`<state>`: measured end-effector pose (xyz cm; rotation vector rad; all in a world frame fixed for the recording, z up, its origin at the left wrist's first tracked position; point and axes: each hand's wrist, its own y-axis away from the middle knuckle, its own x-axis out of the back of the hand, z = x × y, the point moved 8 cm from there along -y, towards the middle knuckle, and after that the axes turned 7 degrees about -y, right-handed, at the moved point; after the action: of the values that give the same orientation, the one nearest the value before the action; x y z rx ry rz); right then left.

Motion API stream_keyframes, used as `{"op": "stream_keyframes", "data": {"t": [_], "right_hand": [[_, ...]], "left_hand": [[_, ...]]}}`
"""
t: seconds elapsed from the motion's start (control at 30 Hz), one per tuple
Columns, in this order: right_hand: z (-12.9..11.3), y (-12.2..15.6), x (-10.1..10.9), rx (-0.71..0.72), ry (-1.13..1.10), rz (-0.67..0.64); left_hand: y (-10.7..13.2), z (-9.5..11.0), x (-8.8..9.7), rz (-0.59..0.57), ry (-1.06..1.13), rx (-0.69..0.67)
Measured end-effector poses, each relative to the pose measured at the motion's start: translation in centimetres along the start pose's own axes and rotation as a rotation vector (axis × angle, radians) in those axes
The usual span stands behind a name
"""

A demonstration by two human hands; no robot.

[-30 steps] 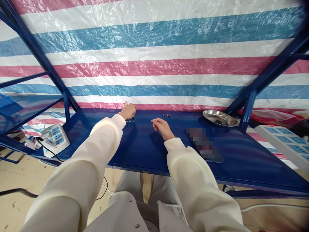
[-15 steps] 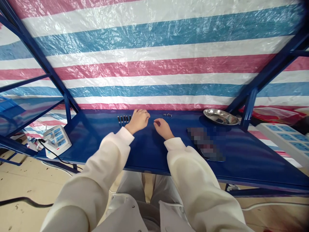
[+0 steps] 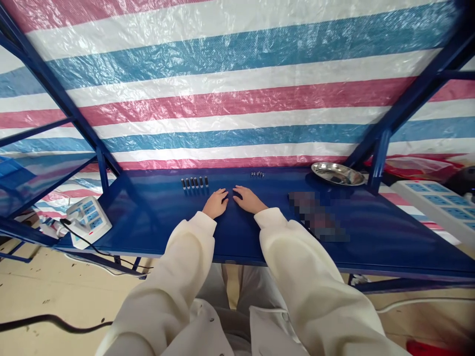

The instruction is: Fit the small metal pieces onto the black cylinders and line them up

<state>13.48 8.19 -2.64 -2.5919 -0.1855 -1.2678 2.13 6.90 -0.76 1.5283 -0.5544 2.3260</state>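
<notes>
My left hand (image 3: 216,202) lies palm down on the blue table (image 3: 156,217), its fingers stretched forward and nothing in them. Beside it, a small gap away, my right hand (image 3: 249,199) rests the same way, fingers apart and holding nothing. Just beyond my left hand, several short dark cylinders with pale ends (image 3: 196,182) stand in a row. Farther back, past my right hand, a small cluster of shiny metal pieces (image 3: 257,174) lies near the table's rear edge; they are too small to name.
An oval metal tray (image 3: 338,174) sits at the back right. Nearer is a blurred-out dark flat object (image 3: 317,217). A white power strip (image 3: 89,222) with a black cable is at the left edge, another power strip (image 3: 438,207) at the right. A striped sheet (image 3: 237,104) hangs behind.
My left hand has drawn back from beside the row of cylinders and flattened on the table, uncovering the row's right end. My right hand has opened from a curled pose.
</notes>
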Motion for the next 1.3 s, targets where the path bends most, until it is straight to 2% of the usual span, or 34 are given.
{"op": "stream_keyframes", "data": {"t": [1.3], "right_hand": [[0.14,0.01,-0.08,-0.005,0.029,-0.028]], "left_hand": [[0.15,0.32,-0.12,-0.010,-0.031,-0.055]]}}
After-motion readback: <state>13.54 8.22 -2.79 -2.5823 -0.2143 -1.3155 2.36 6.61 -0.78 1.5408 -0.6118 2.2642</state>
